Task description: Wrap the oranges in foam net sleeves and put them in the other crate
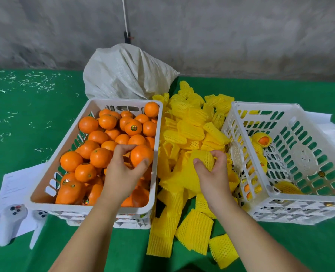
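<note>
A white crate on the left is full of bare oranges. My left hand reaches into it, fingers curled around one orange at the crate's right side. Between the crates lies a heap of yellow foam net sleeves. My right hand grips one yellow sleeve over that heap. The white crate on the right holds a few sleeved oranges, one near its far left corner.
A white woven sack stands behind the crates against a grey wall. Paper sheets and two white controllers lie at the lower left. Green matting covers the surface. More loose sleeves lie near the front edge.
</note>
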